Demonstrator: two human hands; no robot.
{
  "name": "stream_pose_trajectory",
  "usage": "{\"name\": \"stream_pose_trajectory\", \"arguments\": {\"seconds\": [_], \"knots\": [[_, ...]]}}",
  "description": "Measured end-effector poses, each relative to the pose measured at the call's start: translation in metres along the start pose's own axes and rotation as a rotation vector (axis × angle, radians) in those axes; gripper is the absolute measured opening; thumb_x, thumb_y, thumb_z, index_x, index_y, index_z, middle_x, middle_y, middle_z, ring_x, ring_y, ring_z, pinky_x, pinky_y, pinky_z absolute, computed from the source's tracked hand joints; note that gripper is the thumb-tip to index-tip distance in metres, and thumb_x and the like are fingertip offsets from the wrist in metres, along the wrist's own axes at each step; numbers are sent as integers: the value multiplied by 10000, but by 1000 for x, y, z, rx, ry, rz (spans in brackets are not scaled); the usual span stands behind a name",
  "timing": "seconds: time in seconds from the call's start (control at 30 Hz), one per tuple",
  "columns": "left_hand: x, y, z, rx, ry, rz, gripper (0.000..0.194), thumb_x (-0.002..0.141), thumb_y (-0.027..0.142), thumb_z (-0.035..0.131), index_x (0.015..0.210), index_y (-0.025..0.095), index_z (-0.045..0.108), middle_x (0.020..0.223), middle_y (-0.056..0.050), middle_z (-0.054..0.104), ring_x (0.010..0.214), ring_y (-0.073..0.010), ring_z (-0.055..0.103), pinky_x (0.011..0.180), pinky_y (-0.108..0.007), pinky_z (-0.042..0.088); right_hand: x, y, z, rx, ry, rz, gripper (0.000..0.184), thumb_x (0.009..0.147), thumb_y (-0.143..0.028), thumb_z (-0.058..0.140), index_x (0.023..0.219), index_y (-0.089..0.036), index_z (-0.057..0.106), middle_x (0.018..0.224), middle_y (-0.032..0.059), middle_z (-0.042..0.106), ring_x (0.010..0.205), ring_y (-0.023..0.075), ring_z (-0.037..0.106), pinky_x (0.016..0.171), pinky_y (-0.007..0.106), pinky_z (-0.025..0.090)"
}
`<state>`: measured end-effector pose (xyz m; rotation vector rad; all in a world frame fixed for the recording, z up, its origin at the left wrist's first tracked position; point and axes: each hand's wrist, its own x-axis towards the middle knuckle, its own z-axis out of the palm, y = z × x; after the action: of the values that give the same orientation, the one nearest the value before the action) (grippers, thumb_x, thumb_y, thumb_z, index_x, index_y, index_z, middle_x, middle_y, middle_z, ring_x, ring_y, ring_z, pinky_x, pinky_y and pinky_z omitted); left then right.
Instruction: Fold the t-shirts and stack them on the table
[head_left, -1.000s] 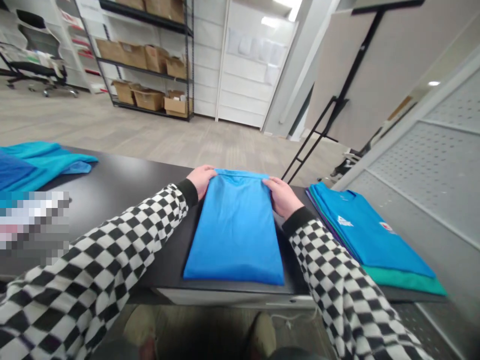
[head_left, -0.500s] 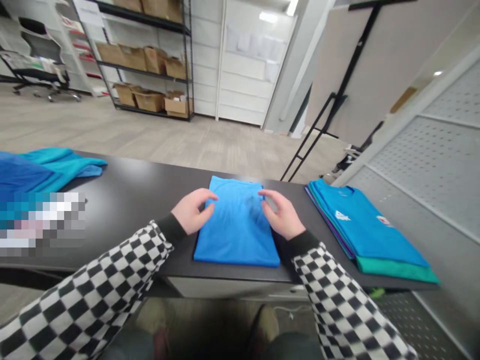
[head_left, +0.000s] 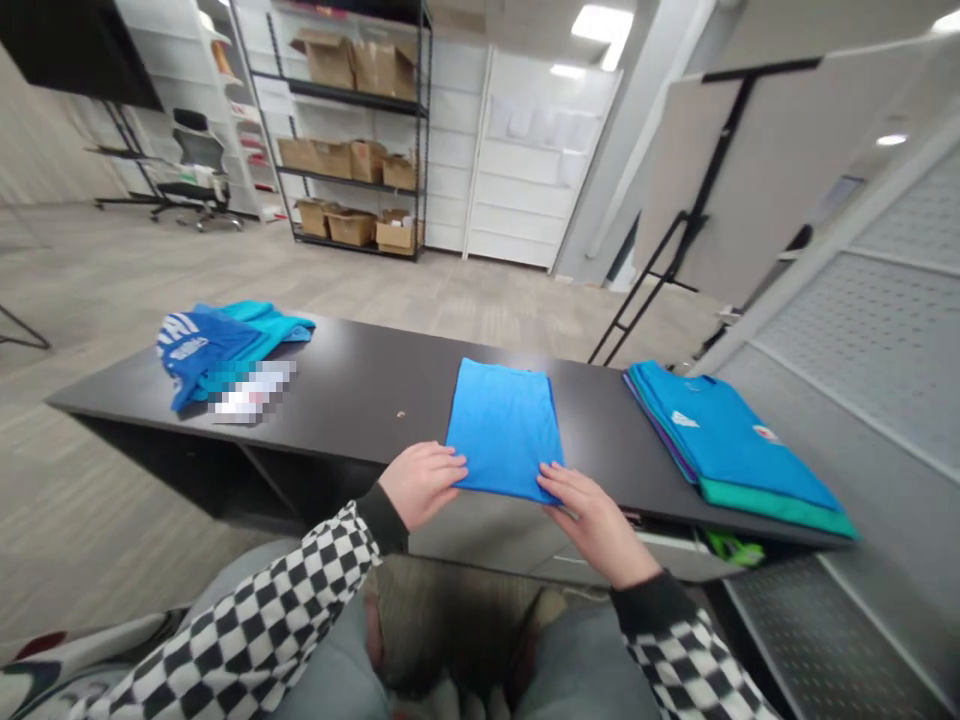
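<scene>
A blue T-shirt (head_left: 504, 425) lies folded into a neat rectangle on the dark tabletop, its near edge close to the table's front. At its near left corner is my left hand (head_left: 421, 482), fingers on top of the cloth and thumb by the edge. My right hand (head_left: 596, 520) has the near right corner the same way, fingers over the cloth and thumb below the edge. To the right lies a stack of folded T-shirts (head_left: 739, 435), bright blue on top, with purple and green layers beneath.
Loose blue and teal shirts (head_left: 225, 345) are heaped at the table's (head_left: 360, 375) left end, beside a blurred-out white item (head_left: 251, 392). A perforated grey panel (head_left: 892, 360) borders the right side. Behind stand a shelf rack (head_left: 352, 170) with cardboard boxes and a board on a black stand (head_left: 694, 220).
Both hands have come from above the shirt's sides down to its near corners and closed there. The view has shifted, showing more of the table's left end.
</scene>
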<state>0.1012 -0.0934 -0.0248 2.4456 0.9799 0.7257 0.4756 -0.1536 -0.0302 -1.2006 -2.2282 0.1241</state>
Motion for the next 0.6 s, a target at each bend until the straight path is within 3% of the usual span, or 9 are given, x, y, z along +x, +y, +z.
{"name": "stream_pose_trajectory", "arguments": {"seconds": [0.1, 0.2, 0.3, 0.37, 0.47, 0.53, 0.6], "knots": [[-13, -7, 1, 65, 72, 112, 318, 1017, 248, 660, 1237, 295, 885, 1323, -112, 856, 1344, -340, 760, 1260, -593, 518, -14, -12, -1, 17, 95, -9, 348, 1037, -147, 676, 1314, -263, 853, 1450, 121, 804, 1343, 311, 787, 1179, 540, 645], [-21, -5, -12, 77, 191, 232, 344, 1062, 229, 593, 1267, 278, 865, 1213, -96, 882, 1197, -305, 820, 1151, -547, 615, -22, -30, -14, 59, 161, 5, 237, 1052, -193, 706, 1201, -281, 868, 1372, 98, 842, 1250, 293, 824, 1119, 503, 674], [-23, 17, -42, 12, 278, 210, 315, 1102, 261, 598, 1281, 271, 857, 1236, -74, 879, 1156, -267, 838, 1075, -434, 664, -19, -56, -43, 160, 181, 80, 186, 1082, -275, 721, 1203, -297, 860, 1299, 77, 865, 1230, 296, 821, 1118, 487, 658], [-17, 40, -71, -55, 308, 132, 278, 1107, 328, 650, 1279, 278, 863, 1241, -60, 878, 1131, -255, 845, 1024, -370, 679, -8, -73, -68, 242, 187, 173, 188, 1093, -359, 726, 1206, -289, 859, 1196, 69, 879, 1116, 287, 837, 1024, 438, 679], [11, 69, -118, -165, 410, 19, 279, 1064, 436, 737, 1227, 255, 874, 1173, -59, 881, 1045, -260, 842, 992, -372, 685, 26, -89, -105, 379, 235, 292, 273, 1076, -505, 750, 1132, -259, 854, 984, 49, 857, 861, 247, 799, 776, 358, 664], [43, 74, -142, -257, 463, -19, 344, 1019, 491, 775, 1212, 217, 856, 1077, -66, 871, 954, -252, 827, 911, -375, 697, 58, -87, -122, 446, 318, 307, 328, 1034, -553, 793, 1117, -240, 843, 988, 54, 846, 896, 253, 781, 809, 369, 655], [81, 65, -155, -330, 481, -47, 408, 958, 527, 824, 1183, 186, 831, 980, -65, 843, 884, -241, 803, 847, -372, 694, 93, -73, -129, 529, 362, 317, 366, 987, -579, 830, 1091, -228, 831, 1002, 55, 843, 919, 249, 769, 844, 377, 650]]}}
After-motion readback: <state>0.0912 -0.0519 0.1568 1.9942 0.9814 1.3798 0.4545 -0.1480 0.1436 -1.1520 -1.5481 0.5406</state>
